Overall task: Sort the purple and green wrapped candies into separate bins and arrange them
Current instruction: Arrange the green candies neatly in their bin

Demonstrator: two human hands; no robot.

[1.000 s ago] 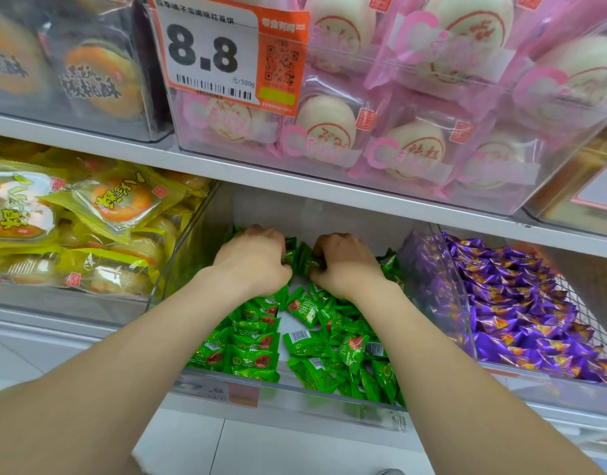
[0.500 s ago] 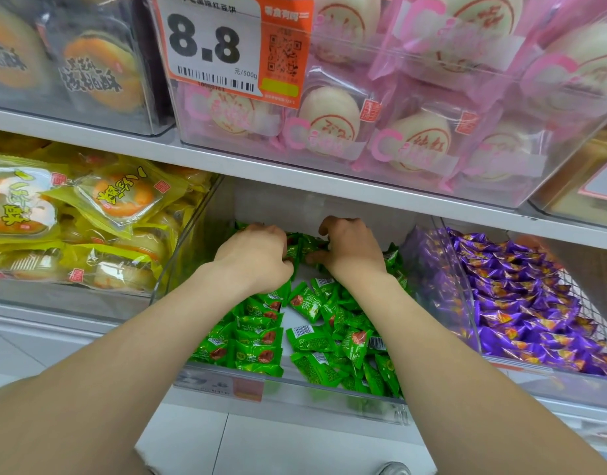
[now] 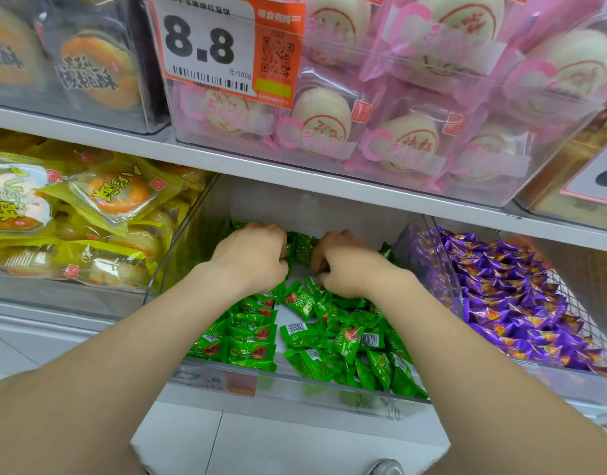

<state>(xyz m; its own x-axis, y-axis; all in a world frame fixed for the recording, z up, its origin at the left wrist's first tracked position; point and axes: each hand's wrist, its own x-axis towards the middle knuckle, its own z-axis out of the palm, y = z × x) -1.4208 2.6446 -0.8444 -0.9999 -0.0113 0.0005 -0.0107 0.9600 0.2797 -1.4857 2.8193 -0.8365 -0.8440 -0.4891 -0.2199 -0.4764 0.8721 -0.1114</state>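
**Both hands stayed deep in the green bin**

Curled fingers were buried in the pile, so whether the left hand (image 3: 250, 262) actually held anything could not be told; it sat knuckles-up at the back of the clear middle bin (image 3: 295, 389), much where it had been half a second earlier. Just to its right, a few upright green wrappers stood between the two hands. The right hand (image 3: 350, 265) gripped the green candies (image 3: 305, 337) there with bent fingers. Its thumb, stretched out toward the left hand a moment before, was now tucked in, and the hand had dropped slightly toward the front. The rest of the green candies lay loose across the bin floor, unchanged. Purple candies (image 3: 517, 303) filled the neighbouring bin on the right, apart from both hands. Yellow pastry packs (image 3: 100, 197) sat in the bin on the left.
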